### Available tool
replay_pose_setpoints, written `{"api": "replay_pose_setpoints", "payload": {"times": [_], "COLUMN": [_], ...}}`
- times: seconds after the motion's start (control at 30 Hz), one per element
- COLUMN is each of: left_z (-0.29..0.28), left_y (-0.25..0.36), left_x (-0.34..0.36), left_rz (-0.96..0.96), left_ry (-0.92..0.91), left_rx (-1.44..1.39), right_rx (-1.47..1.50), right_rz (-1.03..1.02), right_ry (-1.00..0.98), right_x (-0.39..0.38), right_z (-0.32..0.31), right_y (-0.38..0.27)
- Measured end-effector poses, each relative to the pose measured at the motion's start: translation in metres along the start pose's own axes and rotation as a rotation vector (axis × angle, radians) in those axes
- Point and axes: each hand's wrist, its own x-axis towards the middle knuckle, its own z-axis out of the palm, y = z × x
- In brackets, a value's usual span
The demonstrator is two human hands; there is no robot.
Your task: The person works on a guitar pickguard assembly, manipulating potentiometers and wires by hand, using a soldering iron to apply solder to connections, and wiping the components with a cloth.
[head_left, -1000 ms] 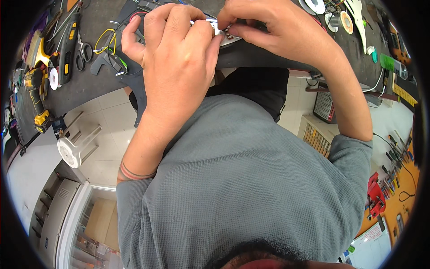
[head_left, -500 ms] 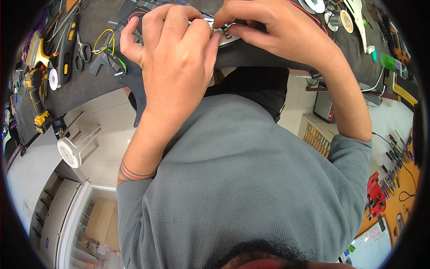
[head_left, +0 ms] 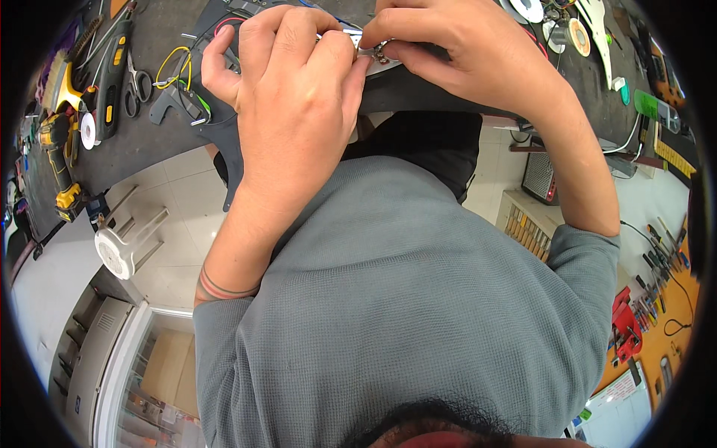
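Observation:
At the table's near edge, both hands meet over a white curved piece [head_left: 385, 67] with small coppery and metal parts on it. My left hand [head_left: 291, 104] is closed, its thumb and index finger pressed against the piece's left side; the other fingers are bent and hide much of it. My right hand [head_left: 467, 56] pinches at the small parts on the piece with thumb and index finger. What sits between those fingertips is too small to make out. Left of my left hand lies a dark flat frame [head_left: 216, 134] with a yellow wire loop [head_left: 175, 66].
Scissors [head_left: 137, 86], a black-and-yellow cutter [head_left: 113, 78], a brush [head_left: 63, 88] and a yellow-black power drill [head_left: 60, 160] lie at the left. Toward the right are a wire spool [head_left: 578, 37] and a green-cased device [head_left: 656, 110]. A white stool [head_left: 116, 252] stands below.
My right hand has shifted slightly right and down, with its fingertips still at the white piece. My left hand has barely moved.

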Motion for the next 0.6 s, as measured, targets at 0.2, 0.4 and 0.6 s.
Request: {"api": "replay_pose_setpoints", "payload": {"times": [0.2, 0.4, 0.6], "left_z": [-0.0010, -0.0022, -0.0048], "left_y": [0.0007, -0.0010, -0.0005], "left_x": [0.0012, 0.0008, 0.0012], "left_rz": [-0.004, -0.002, -0.009], "left_ry": [-0.006, -0.016, -0.015], "left_rx": [-0.006, -0.008, -0.004], "right_rx": [-0.025, 0.002, 0.009], "right_rz": [-0.081, -0.120, -0.121], "right_ry": [0.062, 0.056, 0.037], "right_x": [0.0002, 0.0002, 0.0004], "right_z": [0.0071, 0.0059, 0.0053], "right_y": [0.0094, 0.0114, 0.0124]}}
